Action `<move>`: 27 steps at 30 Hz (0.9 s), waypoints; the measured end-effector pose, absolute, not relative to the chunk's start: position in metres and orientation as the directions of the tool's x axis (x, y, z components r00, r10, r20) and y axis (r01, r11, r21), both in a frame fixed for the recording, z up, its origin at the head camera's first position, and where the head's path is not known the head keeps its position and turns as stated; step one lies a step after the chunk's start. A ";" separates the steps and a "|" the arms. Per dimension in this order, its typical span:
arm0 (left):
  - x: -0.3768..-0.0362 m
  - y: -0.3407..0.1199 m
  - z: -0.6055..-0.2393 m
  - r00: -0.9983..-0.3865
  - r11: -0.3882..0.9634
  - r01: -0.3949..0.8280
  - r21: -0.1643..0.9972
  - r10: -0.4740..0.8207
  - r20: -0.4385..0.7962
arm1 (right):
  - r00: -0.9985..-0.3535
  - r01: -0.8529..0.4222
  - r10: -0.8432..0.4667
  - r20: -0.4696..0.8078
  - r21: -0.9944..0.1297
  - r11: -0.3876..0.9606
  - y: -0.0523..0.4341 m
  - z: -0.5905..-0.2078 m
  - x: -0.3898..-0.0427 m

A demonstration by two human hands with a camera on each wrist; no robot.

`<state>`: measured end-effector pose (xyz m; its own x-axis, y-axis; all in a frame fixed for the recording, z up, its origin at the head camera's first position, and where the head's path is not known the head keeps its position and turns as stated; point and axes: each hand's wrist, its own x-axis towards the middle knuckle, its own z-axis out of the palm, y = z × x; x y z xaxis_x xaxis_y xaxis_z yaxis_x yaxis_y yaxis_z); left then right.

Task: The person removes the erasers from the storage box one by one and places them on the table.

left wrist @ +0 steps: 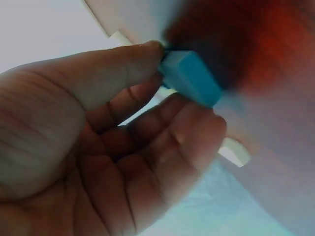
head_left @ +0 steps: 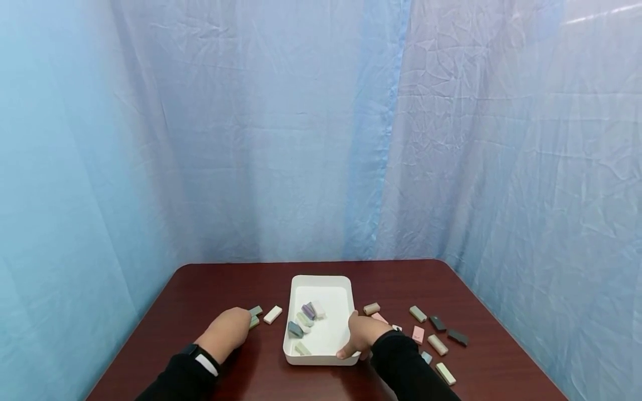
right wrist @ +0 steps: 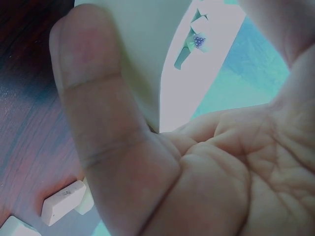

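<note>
My left hand [head_left: 228,333] is left of the white tray [head_left: 326,289], low over the table. Its thumb and fingertips pinch a small rectangular block [left wrist: 192,76], which looks teal in the left wrist view. A white block [head_left: 273,314] lies just right of that hand. My right hand [head_left: 366,332] grips the tray's right wall near the front corner, thumb over the rim and fingers along the outside. Inside the tray lie several blocks, among them a purple block [head_left: 308,311], a blue-grey block [head_left: 295,329] and a pale green block [head_left: 302,348].
Several loose blocks lie on the dark red-brown table [head_left: 210,284] right of the tray, including a pink block [head_left: 418,335], a dark grey block [head_left: 457,337] and a cream block [head_left: 445,373]. Blue curtains [head_left: 301,139] hang behind and beside the table.
</note>
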<state>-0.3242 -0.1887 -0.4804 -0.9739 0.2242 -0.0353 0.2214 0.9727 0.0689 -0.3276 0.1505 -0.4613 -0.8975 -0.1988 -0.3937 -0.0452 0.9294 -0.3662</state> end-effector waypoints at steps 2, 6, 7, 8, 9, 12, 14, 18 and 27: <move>-0.320 -0.182 -0.477 -0.979 0.978 0.202 0.051 0.203 -0.015 | -0.895 -0.059 -0.207 -0.395 -0.354 0.933 0.151 -0.461 -0.326; -0.320 -0.163 -0.472 -0.976 0.976 0.215 0.028 0.214 0.041 | -0.897 -0.071 -0.209 -0.388 -0.340 0.938 0.151 -0.462 -0.326; -0.321 -0.157 -0.471 -0.968 0.970 0.244 0.018 0.242 0.065 | -0.900 -0.074 -0.209 -0.384 -0.338 0.938 0.151 -0.462 -0.326; -0.324 -0.152 -0.471 -0.953 0.957 0.291 0.010 0.289 0.088 | -0.900 -0.074 -0.210 -0.382 -0.339 0.938 0.151 -0.462 -0.327; -0.326 -0.146 -0.471 -0.931 0.938 0.347 -0.001 0.345 0.117 | -0.900 -0.068 -0.208 -0.382 -0.349 0.935 0.151 -0.462 -0.327; -0.330 -0.128 -0.473 -0.831 0.846 0.532 -0.017 0.527 0.178 | -0.896 -0.039 -0.201 -0.397 -0.382 0.924 0.152 -0.462 -0.327; -0.329 -0.118 -0.473 -0.762 0.775 0.631 -0.018 0.624 0.173 | -0.892 -0.019 -0.197 -0.406 -0.404 0.915 0.152 -0.463 -0.328; -0.326 -0.101 -0.475 -0.697 0.702 0.711 -0.042 0.711 0.092 | -0.894 -0.002 -0.195 -0.404 -0.430 0.903 0.153 -0.465 -0.328; -0.331 -0.080 -0.478 -0.668 0.661 0.742 -0.111 0.744 -0.029 | -0.895 -0.032 -0.217 -0.391 -0.428 0.903 0.156 -0.460 -0.324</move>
